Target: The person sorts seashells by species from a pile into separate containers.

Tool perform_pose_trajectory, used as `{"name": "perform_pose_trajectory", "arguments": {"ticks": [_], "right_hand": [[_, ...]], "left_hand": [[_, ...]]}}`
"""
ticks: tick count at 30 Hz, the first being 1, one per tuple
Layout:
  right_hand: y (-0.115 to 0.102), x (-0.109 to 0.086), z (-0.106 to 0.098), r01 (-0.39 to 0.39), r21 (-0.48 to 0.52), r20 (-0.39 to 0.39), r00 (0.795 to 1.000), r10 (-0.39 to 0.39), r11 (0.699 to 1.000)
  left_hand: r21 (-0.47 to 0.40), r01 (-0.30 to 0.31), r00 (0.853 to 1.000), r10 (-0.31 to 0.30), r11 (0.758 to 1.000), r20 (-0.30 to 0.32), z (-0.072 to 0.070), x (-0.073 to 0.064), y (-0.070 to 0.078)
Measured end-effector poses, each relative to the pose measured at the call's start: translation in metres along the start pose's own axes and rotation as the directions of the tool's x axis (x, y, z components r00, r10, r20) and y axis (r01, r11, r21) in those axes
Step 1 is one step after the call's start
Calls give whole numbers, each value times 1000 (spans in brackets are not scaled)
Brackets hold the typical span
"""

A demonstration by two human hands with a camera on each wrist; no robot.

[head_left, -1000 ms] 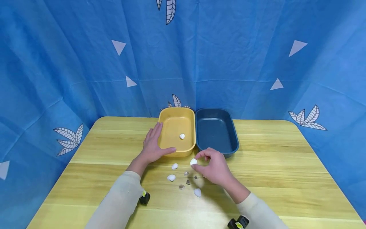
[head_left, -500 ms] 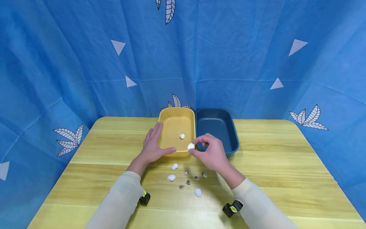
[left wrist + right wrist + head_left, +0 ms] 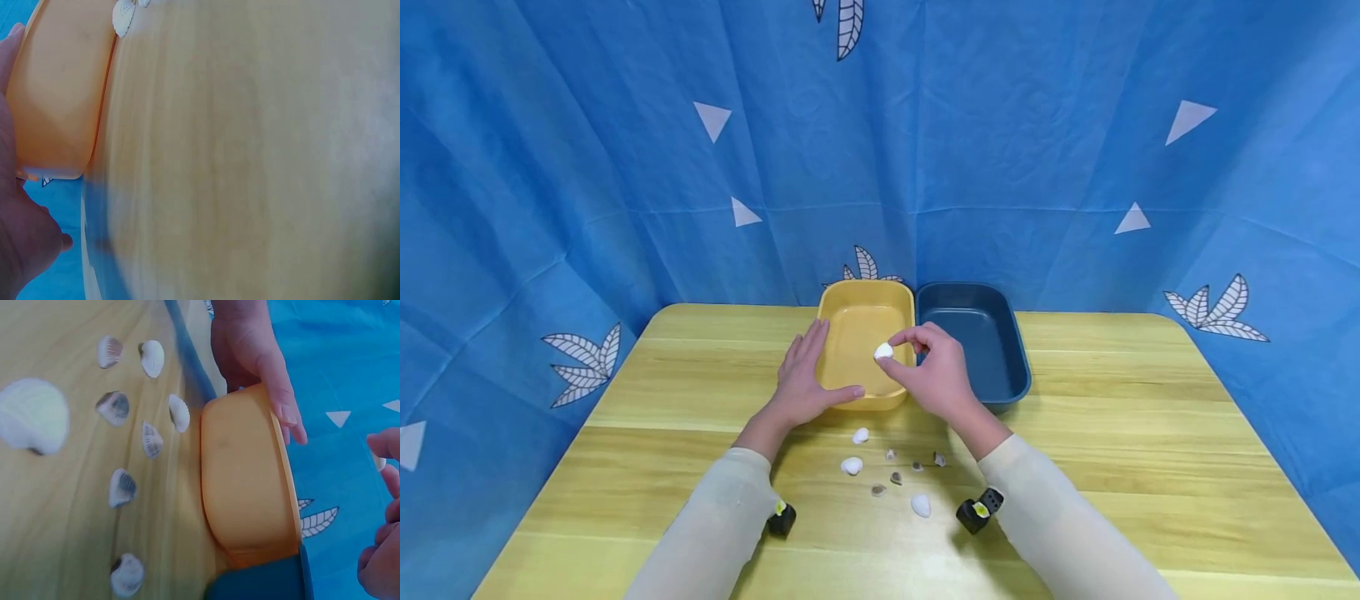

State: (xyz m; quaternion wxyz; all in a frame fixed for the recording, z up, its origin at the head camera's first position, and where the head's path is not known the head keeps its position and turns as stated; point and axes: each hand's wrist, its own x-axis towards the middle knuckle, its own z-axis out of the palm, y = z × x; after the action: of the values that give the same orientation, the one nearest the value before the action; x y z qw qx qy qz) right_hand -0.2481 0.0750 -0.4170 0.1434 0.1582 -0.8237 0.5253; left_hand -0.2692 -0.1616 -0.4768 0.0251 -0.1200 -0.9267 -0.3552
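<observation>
Thumb and index finger of my right hand (image 3: 938, 375) pinch a white seashell (image 3: 883, 351) above the yellow bin (image 3: 844, 350). Only a sliver of that shell shows in the right wrist view, at the right edge. My left hand (image 3: 797, 390) rests on the yellow bin's left and front rim with fingers extended. White shells (image 3: 852, 466) and smaller grey-brown shells (image 3: 896, 477) lie scattered on the wooden table in front of the bin. The held shell and right hand cover part of the bin's floor.
A dark blue bin (image 3: 976, 346) stands against the yellow bin's right side. Both sit at the table's (image 3: 1120, 417) back edge, before a blue curtain (image 3: 1000, 167). Each wrist wears a small black camera (image 3: 782, 521).
My right hand has lifted the white shell from just before the bins, moving forward and left over the yellow bin. The shell inside that bin is now out of sight. The left hand stays put.
</observation>
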Motion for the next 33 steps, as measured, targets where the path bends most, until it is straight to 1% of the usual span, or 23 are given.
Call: {"name": "perform_pose_trajectory", "arguments": {"ticks": [4,10,16,22,28,33], "right_hand": [[-1,9,8,1,-9,-18,1000,-1,1000],[-1,22,17,-33,-23,-39,999,32,999],[6,33,27,-51,-14,-58,997,50,999],[15,35,36,-102,1,-62,993,101,995],[21,37,45,-110,-5,-75,991,110,994],[23,42,49,-122,-15,-87,989,121,992]], "left_hand": [[-5,-2,1000,2,1000,-4,-1,0,1],[3,7,1000,-7,1000,-10,-1,1,1],[11,6,1000,-6,1000,-16,0,1,1],[-5,-2,1000,2,1000,-6,3,-2,0],[5,-3,1000,3,1000,-6,3,-2,-2],[16,-15,1000,15,1000,-10,0,-1,-1]]}}
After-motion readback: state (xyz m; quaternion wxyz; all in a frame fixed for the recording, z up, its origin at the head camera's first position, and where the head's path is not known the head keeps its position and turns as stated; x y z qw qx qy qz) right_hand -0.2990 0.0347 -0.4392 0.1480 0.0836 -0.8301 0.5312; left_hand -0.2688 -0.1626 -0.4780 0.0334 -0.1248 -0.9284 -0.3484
